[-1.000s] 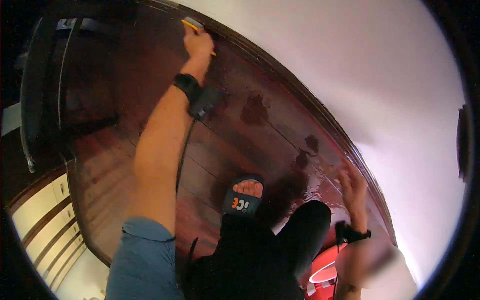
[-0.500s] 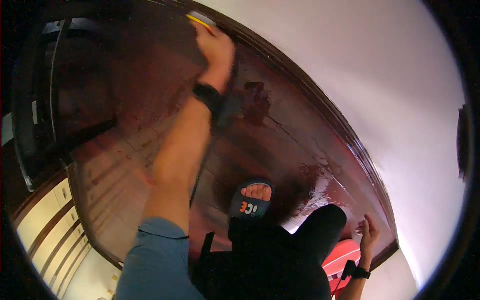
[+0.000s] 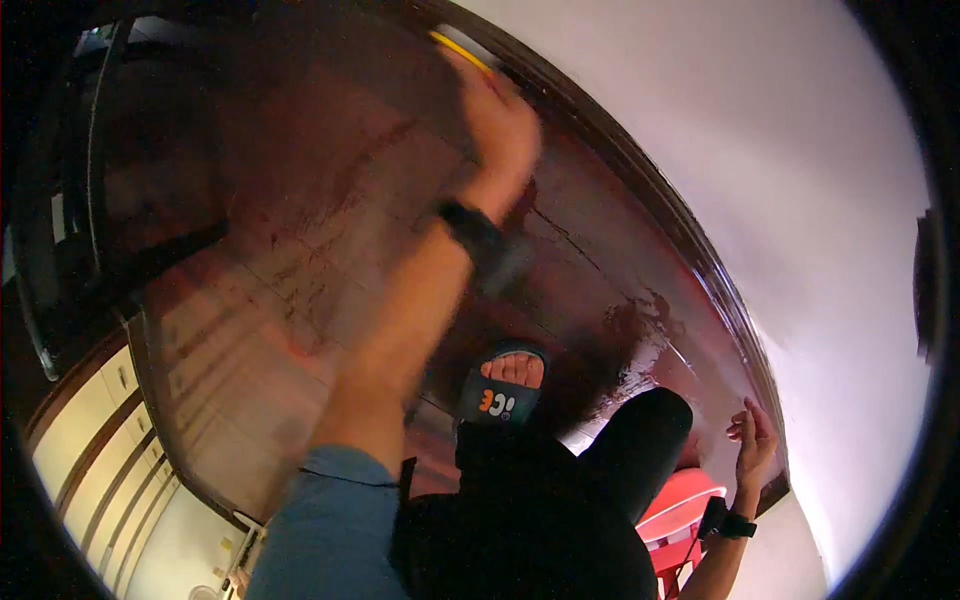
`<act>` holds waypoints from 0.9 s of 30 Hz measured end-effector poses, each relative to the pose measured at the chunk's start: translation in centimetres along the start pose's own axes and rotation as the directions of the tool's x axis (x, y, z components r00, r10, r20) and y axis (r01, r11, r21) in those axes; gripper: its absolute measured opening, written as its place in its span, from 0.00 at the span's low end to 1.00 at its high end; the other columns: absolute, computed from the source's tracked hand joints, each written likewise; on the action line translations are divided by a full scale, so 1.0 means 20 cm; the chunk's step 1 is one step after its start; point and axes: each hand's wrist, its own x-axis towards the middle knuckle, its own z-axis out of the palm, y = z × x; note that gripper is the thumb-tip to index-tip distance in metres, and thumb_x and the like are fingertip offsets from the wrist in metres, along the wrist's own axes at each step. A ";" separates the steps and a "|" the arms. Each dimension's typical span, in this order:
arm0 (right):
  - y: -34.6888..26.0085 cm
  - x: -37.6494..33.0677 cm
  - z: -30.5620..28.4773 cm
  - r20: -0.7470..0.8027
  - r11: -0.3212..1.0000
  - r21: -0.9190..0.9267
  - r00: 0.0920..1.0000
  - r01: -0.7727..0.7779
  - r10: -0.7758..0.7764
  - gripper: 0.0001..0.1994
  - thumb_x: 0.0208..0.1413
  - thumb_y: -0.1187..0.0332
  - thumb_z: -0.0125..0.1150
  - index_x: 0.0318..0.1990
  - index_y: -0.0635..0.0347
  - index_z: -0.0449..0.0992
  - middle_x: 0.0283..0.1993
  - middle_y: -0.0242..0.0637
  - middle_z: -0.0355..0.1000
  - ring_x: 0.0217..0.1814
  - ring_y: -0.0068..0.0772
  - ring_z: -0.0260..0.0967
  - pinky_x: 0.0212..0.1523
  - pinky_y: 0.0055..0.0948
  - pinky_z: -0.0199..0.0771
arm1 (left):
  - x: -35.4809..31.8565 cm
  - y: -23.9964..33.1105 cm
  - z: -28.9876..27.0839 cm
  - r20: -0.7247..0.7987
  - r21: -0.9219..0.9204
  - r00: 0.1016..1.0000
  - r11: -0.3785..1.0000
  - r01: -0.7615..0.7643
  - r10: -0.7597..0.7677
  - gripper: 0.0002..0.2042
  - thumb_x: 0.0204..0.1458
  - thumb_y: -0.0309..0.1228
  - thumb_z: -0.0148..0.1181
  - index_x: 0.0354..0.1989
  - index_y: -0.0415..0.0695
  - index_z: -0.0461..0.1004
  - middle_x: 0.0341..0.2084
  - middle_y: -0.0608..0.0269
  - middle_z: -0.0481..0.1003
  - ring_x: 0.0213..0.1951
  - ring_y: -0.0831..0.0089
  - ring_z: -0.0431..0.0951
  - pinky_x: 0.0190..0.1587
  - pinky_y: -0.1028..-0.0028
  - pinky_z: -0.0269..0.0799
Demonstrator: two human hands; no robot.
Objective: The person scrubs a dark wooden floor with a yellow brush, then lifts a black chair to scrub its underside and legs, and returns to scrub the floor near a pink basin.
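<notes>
- Dark red-brown floor tiles (image 3: pixel 300 260), glossy and wet-looking, fill most of the view, with a dark skirting board (image 3: pixel 640 190) curving along the white wall (image 3: pixel 760 150) on the right.
- Left hand (image 3: pixel 500 130) is stretched far forward to where floor meets skirting, blurred by motion; a black wristband (image 3: pixel 475 235) sits on that wrist, and a blue sleeve (image 3: pixel 320 520) covers the upper arm at the near edge.
- That hand seems to be closed around a yellow thing (image 3: pixel 462 50), only a thin strip of which shows past the fingers at the far end; it looks like a scrubbing sponge or cloth, but the blur hides its shape and exactly how the fingers curl.
- Judged from this, the step in hand is wiping or scrubbing the floor edge by the skirting; the next stroke would call for steady pressure along that seam.
- Right hand (image 3: pixel 752 440) is low at the near right, fingers loosely spread and holding nothing, close to the wall, with a dark watch (image 3: pixel 728 522) on the wrist.
- One foot in a dark slipper (image 3: pixel 503 385) stands on the tiles, black trousers (image 3: pixel 560 500) below it, and a red stool (image 3: pixel 680 520) nearby.
</notes>
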 end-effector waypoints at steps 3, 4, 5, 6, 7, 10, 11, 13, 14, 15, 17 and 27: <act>0.17 -0.08 -0.04 -0.023 0.995 0.069 0.997 -0.074 0.076 0.17 0.74 0.64 0.54 0.61 0.67 0.77 0.38 0.35 0.78 0.34 0.23 0.75 0.36 0.24 0.76 | 0.64 -0.12 -0.27 -0.008 0.150 0.996 0.985 0.090 -0.090 0.29 0.62 0.21 0.51 0.70 0.27 0.51 0.49 0.34 0.77 0.43 0.41 0.79 0.48 0.57 0.77; 0.20 -0.09 -0.03 -0.024 0.991 0.083 0.994 -0.100 0.103 0.17 0.74 0.65 0.54 0.60 0.67 0.77 0.38 0.35 0.78 0.34 0.23 0.75 0.36 0.24 0.76 | 0.74 -0.18 -0.32 -0.037 0.162 0.993 0.980 0.118 -0.113 0.25 0.61 0.21 0.54 0.66 0.29 0.58 0.46 0.39 0.78 0.31 0.45 0.81 0.38 0.57 0.81; 0.22 -0.11 -0.02 -0.037 0.990 0.069 0.991 -0.124 0.127 0.17 0.74 0.65 0.53 0.60 0.67 0.77 0.38 0.35 0.78 0.35 0.23 0.75 0.36 0.24 0.76 | 0.67 -0.19 -0.27 -0.030 0.140 0.995 0.985 0.102 -0.099 0.28 0.62 0.22 0.53 0.69 0.28 0.54 0.48 0.36 0.77 0.39 0.42 0.79 0.45 0.57 0.78; 0.24 -0.14 0.00 -0.048 0.988 0.055 0.988 -0.147 0.149 0.17 0.74 0.65 0.53 0.60 0.67 0.77 0.38 0.35 0.78 0.35 0.23 0.75 0.36 0.24 0.76 | 0.53 -0.20 -0.19 -0.026 0.120 0.996 0.989 0.086 -0.084 0.31 0.62 0.22 0.51 0.71 0.26 0.49 0.50 0.32 0.76 0.47 0.39 0.78 0.52 0.56 0.75; 0.24 -0.17 0.03 -0.065 0.985 0.045 0.984 -0.166 0.168 0.17 0.74 0.65 0.53 0.60 0.67 0.78 0.38 0.34 0.78 0.35 0.23 0.75 0.36 0.24 0.77 | 0.38 -0.15 -0.10 -0.023 0.094 0.998 0.993 0.066 -0.064 0.33 0.63 0.23 0.50 0.74 0.24 0.44 0.52 0.29 0.76 0.55 0.37 0.77 0.59 0.55 0.72; 0.17 -0.15 0.09 -0.006 0.990 0.033 0.991 -0.135 0.136 0.20 0.74 0.62 0.53 0.62 0.69 0.76 0.37 0.34 0.78 0.32 0.22 0.74 0.34 0.23 0.76 | -0.38 0.20 0.16 0.043 -0.116 0.999 0.993 0.013 -0.008 0.39 0.62 0.20 0.45 0.76 0.23 0.30 0.65 0.21 0.63 0.68 0.37 0.65 0.71 0.58 0.60; 0.16 -0.12 0.08 -0.003 0.992 0.029 0.993 -0.121 0.121 0.19 0.74 0.63 0.53 0.61 0.68 0.76 0.37 0.34 0.78 0.33 0.22 0.75 0.35 0.24 0.76 | -0.64 0.28 0.21 0.173 -0.077 0.979 0.990 0.121 -0.107 0.39 0.61 0.20 0.45 0.76 0.23 0.30 0.69 0.19 0.55 0.72 0.37 0.59 0.75 0.59 0.52; 0.16 -0.12 0.08 -0.013 0.994 0.029 0.995 -0.101 0.101 0.18 0.74 0.64 0.53 0.60 0.67 0.77 0.39 0.34 0.78 0.36 0.23 0.76 0.37 0.25 0.77 | -0.91 0.38 0.25 0.342 -0.185 0.916 0.941 0.283 -0.209 0.39 0.63 0.21 0.47 0.76 0.25 0.30 0.67 0.19 0.59 0.70 0.36 0.63 0.72 0.58 0.57; 0.18 -0.13 0.06 -0.033 0.996 0.040 0.996 -0.078 0.080 0.18 0.74 0.64 0.53 0.61 0.67 0.77 0.39 0.34 0.78 0.36 0.23 0.76 0.37 0.25 0.77 | -0.94 0.43 0.23 0.436 -0.258 0.844 0.855 0.449 -0.311 0.39 0.64 0.22 0.48 0.77 0.27 0.31 0.66 0.20 0.61 0.68 0.35 0.65 0.70 0.57 0.60; 0.20 -0.15 0.03 -0.055 0.997 0.050 0.997 -0.057 0.059 0.18 0.74 0.64 0.53 0.61 0.67 0.77 0.39 0.35 0.78 0.36 0.23 0.75 0.37 0.25 0.77 | -0.83 0.36 0.20 0.370 -0.203 0.889 0.911 0.359 -0.268 0.39 0.64 0.23 0.49 0.77 0.27 0.31 0.66 0.20 0.62 0.67 0.35 0.66 0.69 0.57 0.61; 0.25 -0.20 -0.01 -0.109 0.995 0.087 0.992 -0.055 0.065 0.18 0.74 0.64 0.53 0.62 0.67 0.77 0.39 0.35 0.78 0.37 0.23 0.75 0.37 0.25 0.76 | -0.48 0.22 0.15 0.092 -0.108 0.996 0.994 0.025 -0.016 0.38 0.65 0.24 0.49 0.77 0.29 0.32 0.58 0.22 0.70 0.59 0.37 0.76 0.62 0.55 0.70; 0.51 -0.33 0.11 -0.203 0.989 -0.030 0.970 -0.142 0.133 0.15 0.72 0.66 0.56 0.57 0.63 0.82 0.34 0.34 0.79 0.32 0.24 0.75 0.34 0.26 0.75 | -0.77 0.34 0.28 0.258 0.005 0.936 0.969 0.248 -0.241 0.33 0.59 0.25 0.55 0.69 0.21 0.49 0.45 0.32 0.79 0.48 0.42 0.81 0.51 0.53 0.75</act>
